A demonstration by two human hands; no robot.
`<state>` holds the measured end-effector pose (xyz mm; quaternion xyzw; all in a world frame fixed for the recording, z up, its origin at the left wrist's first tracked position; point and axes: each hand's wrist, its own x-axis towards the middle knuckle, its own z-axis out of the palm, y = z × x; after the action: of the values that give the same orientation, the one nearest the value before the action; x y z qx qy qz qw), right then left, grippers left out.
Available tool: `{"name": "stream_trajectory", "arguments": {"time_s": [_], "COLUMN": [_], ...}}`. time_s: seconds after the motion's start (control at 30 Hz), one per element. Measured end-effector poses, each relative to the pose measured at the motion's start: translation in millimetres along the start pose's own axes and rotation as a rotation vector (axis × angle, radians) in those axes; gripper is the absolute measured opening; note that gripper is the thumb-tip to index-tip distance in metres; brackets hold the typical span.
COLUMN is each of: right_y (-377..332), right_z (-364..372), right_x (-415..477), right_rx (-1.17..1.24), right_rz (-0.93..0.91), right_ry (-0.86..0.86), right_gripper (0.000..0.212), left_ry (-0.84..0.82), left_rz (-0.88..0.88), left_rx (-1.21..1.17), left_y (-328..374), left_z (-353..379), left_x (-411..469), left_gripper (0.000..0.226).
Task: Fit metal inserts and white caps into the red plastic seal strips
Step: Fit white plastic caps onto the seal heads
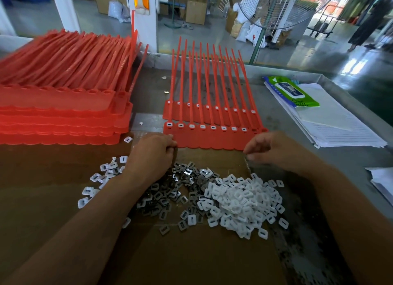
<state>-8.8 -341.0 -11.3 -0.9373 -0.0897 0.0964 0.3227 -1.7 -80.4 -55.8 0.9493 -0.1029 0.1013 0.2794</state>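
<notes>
The seal strips (pixel 212 139) just beside the fingers (pixel 171 144) of the left hand (pixel 153 155) are bright red, and most heads carry a small white cap with a dark slot. Far left of those fingers, the stack of strips (pixel 59 114) is the same red. Nearer than the fingers of the right hand (pixel 274 150), the caps (pixel 240 201) are plain white. Closer to the left fingers, the metal inserts (pixel 168 191) are dull silver-grey with dark slots. The cardboard (pixel 191 252) beneath is brown and the counter (pixel 344 163) grey. Beyond the right fingers, a green packet (pixel 297 93) bears a blue-and-white label and lies on white lined paper (pixel 340 127).
</notes>
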Motion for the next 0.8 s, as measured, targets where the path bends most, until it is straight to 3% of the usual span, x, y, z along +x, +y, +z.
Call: {"name": "stream_trajectory", "arguments": {"time_s": [0.23,0.8], "right_y": [3,7], "right_z": [5,3], "right_x": [-15,-16], "right_rx": [-0.146,-0.138], "right_rz": [0.036,0.086], "right_ry": [-0.117,-0.14], "right_gripper": [0.023,0.015], "left_ry": [-0.017,-0.01], "left_rz": [0.004,0.02], "left_rx": [0.018,0.025], "left_y": [-1,-4], "left_z": [0,1], "left_x": [1,2], "left_gripper": [0.028,0.028]}}
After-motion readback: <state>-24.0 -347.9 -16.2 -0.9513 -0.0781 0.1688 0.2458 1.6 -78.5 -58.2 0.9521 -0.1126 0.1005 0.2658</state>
